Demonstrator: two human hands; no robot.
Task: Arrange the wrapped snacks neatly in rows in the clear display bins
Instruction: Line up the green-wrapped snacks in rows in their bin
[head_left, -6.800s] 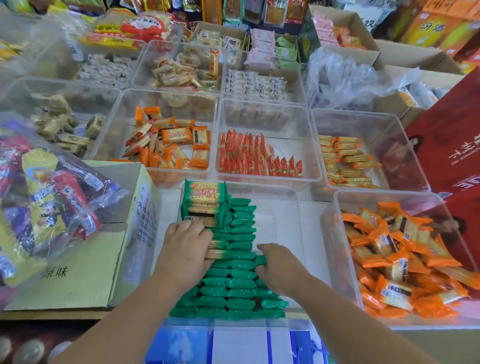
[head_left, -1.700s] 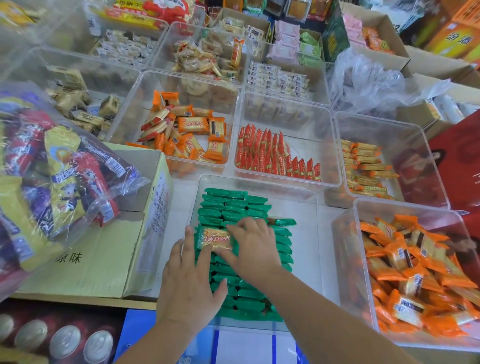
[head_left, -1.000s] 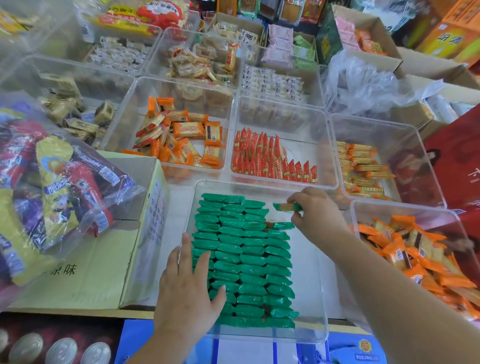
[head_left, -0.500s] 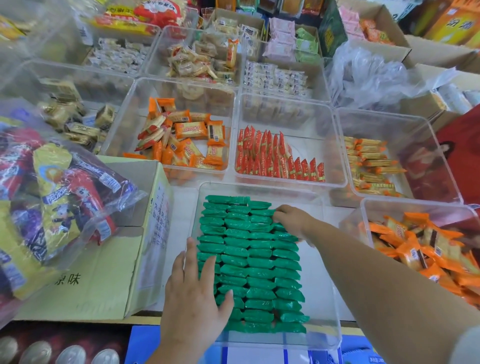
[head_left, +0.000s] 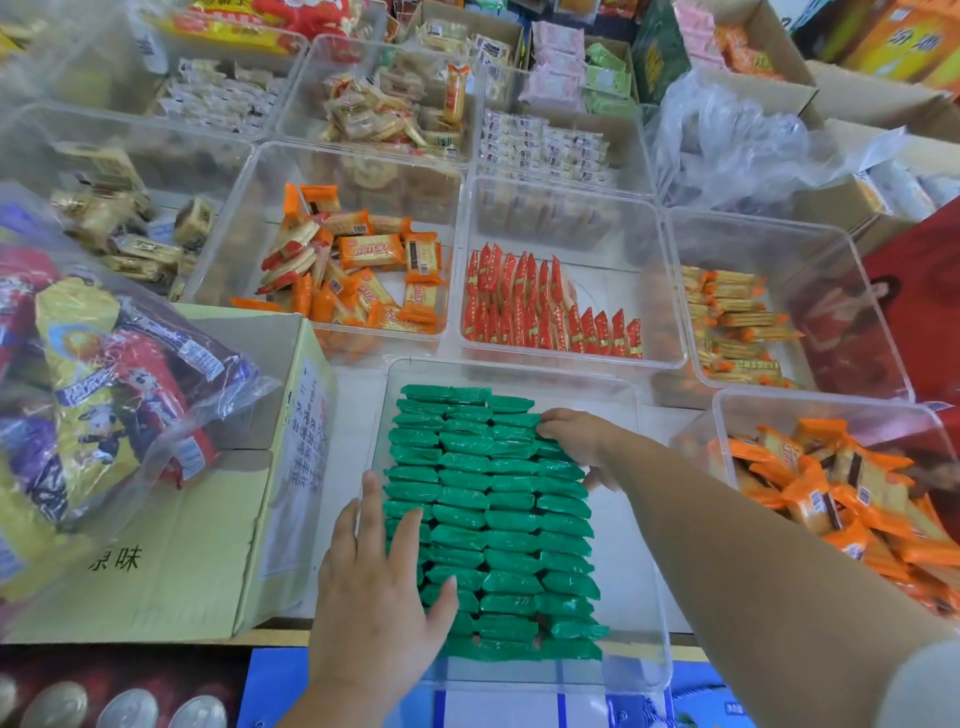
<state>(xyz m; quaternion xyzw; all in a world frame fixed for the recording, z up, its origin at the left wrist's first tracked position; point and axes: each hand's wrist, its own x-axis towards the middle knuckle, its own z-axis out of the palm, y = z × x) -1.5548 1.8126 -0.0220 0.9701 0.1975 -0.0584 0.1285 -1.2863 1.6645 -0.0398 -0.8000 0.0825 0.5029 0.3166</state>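
Two hands are in the nearest clear bin (head_left: 631, 551) on the bench. The left hand (head_left: 374, 597) lies flat – fingers spread – on the near left of the green wrapped snacks (head_left: 498, 519), which fill the bin's left side in tidy rows. The right hand (head_left: 576, 439), fingers pressed together, touches the far right column. Beyond, red snacks (head_left: 545, 312) stand in another bin.

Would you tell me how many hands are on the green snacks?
2. The left hand rests flat on the green snacks, near left; the right hand touches their far right side.
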